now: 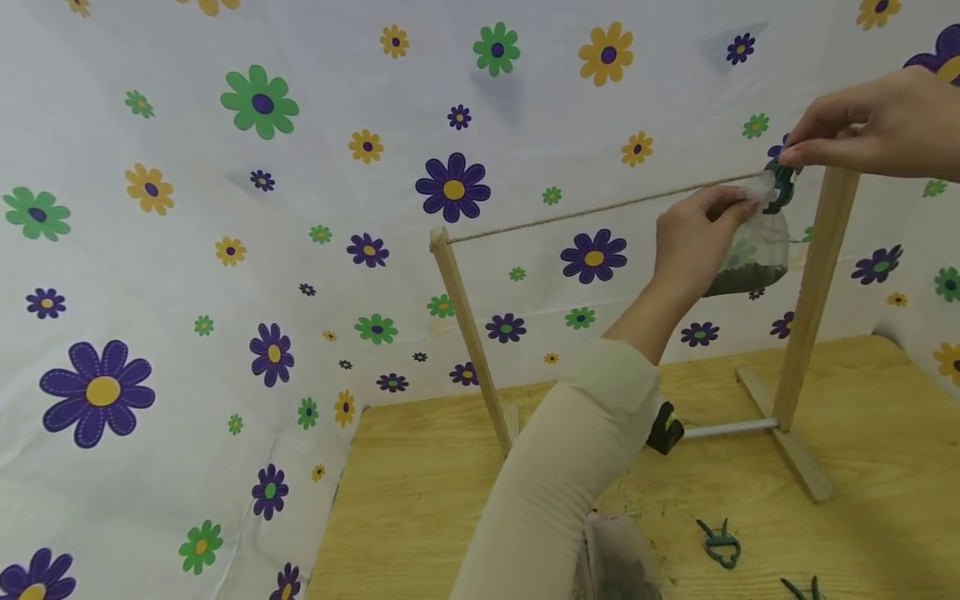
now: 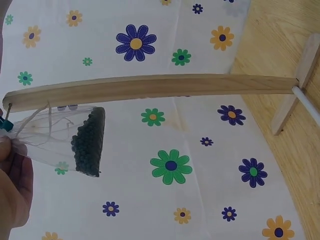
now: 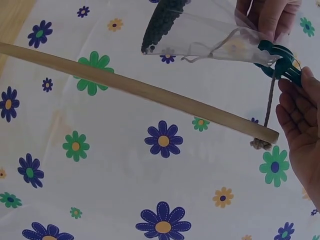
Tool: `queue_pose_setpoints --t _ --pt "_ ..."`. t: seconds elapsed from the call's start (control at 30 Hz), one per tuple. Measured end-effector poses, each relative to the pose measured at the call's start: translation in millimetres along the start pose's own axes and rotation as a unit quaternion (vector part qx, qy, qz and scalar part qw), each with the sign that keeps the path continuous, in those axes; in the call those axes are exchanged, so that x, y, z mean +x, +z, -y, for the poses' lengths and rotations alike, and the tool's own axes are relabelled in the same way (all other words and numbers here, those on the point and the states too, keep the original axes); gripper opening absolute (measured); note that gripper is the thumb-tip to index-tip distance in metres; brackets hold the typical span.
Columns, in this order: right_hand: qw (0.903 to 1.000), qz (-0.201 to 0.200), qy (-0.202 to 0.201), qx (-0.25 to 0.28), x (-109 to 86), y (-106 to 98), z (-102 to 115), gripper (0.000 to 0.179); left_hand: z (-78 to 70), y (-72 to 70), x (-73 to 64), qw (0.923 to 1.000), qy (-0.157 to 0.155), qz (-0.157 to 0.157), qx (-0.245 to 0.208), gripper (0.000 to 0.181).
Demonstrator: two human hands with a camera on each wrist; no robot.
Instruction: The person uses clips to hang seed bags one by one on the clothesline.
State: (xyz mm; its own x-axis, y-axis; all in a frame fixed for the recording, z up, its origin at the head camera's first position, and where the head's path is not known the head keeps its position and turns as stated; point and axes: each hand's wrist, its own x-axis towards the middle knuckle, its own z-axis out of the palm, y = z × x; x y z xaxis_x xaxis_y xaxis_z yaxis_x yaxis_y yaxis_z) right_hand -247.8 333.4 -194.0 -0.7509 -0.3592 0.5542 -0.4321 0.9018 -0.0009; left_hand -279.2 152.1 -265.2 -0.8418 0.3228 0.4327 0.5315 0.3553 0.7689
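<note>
My left hand pinches the gathered top of a clear plastic bag up by the rope. Small dark pellets fill the bag's bottom, and a thin string dangles beside it in the left wrist view. With thumb and fingers, my right hand pinches the handles of a dark green plastic clip. The clip's jaws sit over the rope and the bag's top, as the right wrist view shows near the knotted end of the rope.
Two wooden posts carry the rope, with a white bar low between them. Spare green clips lie on the wooden table. Another filled bag sits by my left sleeve. Flowered cloth hangs behind.
</note>
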Motion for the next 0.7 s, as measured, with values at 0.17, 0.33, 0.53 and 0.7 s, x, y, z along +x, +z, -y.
queue_pose_setpoints --t 0.17,0.33,0.53,0.7 --pt "0.9995 0.010 0.017 0.026 -0.7 3 1 0.018 -1.3 0.8 1.0 0.9999 0.011 -0.005 0.007 0.015" --pt "0.9930 0.074 0.056 0.074 -2.6 4 0 0.034 -1.6 0.1 -1.7 0.9996 0.003 -0.014 0.025 0.015" --pt "0.9885 0.116 0.064 0.073 -3.1 1 4 0.050 1.4 -2.3 -7.4 0.9989 0.012 -0.007 0.044 0.018" --pt "0.9920 0.103 0.063 0.035 -9.7 -2 9 0.057 11.9 -7.8 -19.2 0.9989 0.005 0.015 0.044 0.022"
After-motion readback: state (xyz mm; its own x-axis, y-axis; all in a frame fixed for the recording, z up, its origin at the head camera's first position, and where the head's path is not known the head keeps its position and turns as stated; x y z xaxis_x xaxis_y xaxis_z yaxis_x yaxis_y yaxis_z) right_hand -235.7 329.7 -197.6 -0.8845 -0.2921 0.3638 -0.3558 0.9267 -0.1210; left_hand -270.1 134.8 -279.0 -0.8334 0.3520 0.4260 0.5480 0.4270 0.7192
